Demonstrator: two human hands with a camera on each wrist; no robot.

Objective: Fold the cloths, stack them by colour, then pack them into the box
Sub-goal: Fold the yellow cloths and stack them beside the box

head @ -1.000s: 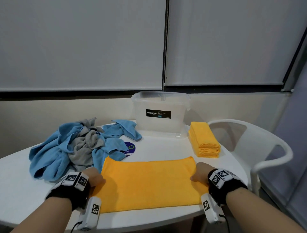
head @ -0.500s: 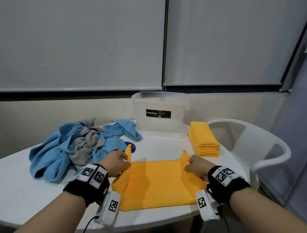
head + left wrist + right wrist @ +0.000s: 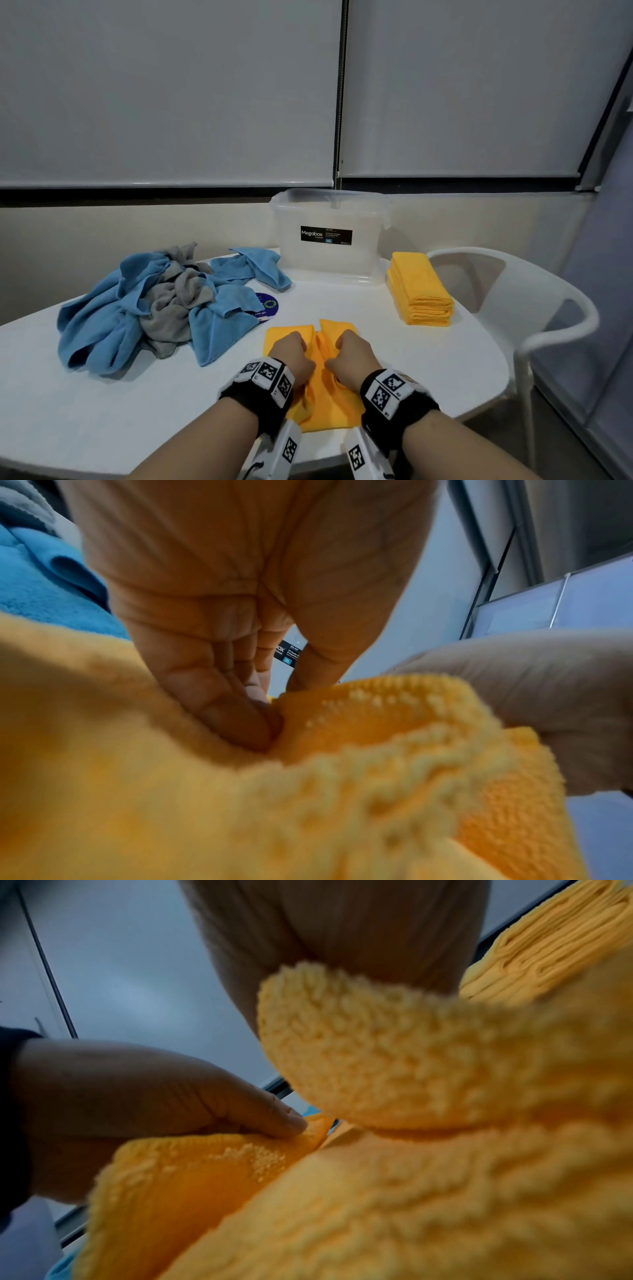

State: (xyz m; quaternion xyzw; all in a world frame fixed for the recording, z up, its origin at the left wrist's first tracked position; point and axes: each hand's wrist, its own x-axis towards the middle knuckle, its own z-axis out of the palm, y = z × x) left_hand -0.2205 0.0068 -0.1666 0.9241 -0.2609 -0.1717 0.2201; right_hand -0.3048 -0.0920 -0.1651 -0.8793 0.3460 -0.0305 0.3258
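Head view shows you mid-fold on a yellow cloth (image 3: 322,377) lying on the white tabletop (image 3: 102,411) just in front of you. Your left hand (image 3: 291,353) and right hand (image 3: 349,353) sit side by side over its middle, each with fingers curled around a side edge of the cloth brought inward, so the two flaps meet between your knuckles. The left wrist view confirms the pinch: your fingertips (image 3: 246,723) press a fold of yellow pile against the thumb.

This looks like the second fold of this cloth, with the folding stage only partly done. A finished yellow stack (image 3: 419,291) waits to the right of the clear box (image 3: 330,236), touching or almost touching its base, while the heap of blue and grey cloths (image 3: 154,305) on the left is untouched.

Next, you would likely lay one flap fully over the other, square the edges, and press flat before releasing; then carry the cloth to the yellow stack. Loose pile slips easily, so keep the corners matched.
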